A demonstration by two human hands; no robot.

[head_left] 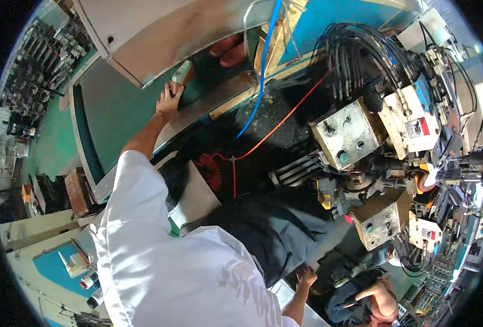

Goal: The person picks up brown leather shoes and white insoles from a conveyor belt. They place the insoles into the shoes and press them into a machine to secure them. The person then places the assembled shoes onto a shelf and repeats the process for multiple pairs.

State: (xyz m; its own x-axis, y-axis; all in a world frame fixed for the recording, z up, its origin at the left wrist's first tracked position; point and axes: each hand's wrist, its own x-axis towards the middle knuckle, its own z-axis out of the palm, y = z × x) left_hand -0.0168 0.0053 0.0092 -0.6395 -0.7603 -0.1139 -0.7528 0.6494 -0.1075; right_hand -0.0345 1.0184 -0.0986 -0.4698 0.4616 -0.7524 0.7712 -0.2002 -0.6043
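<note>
My left hand [168, 104] reaches out over the green conveyor belt [121, 101]. Its fingers close on one end of a shoe [181, 75], grey-green on top and brown at the sides, lying beside the edge of a pale metal hood [165, 32]. Two dark red shoe-shaped pieces [229, 52] rest farther along the belt, under the hood. Low on the right, my right hand [307, 276] hangs beside my dark apron [274, 229], next to a pale flat surface [285, 294]. Its fingers are curled, and whether anything is inside them is hidden.
A blue hose [262, 71] and a thin red hose [285, 117] cross ahead of me. Machines with control boxes [346, 133] and bundled black cables [356, 49] stand on the right. Another person [375, 300] is at the lower right. Brown boxes [78, 191] stand left of the belt.
</note>
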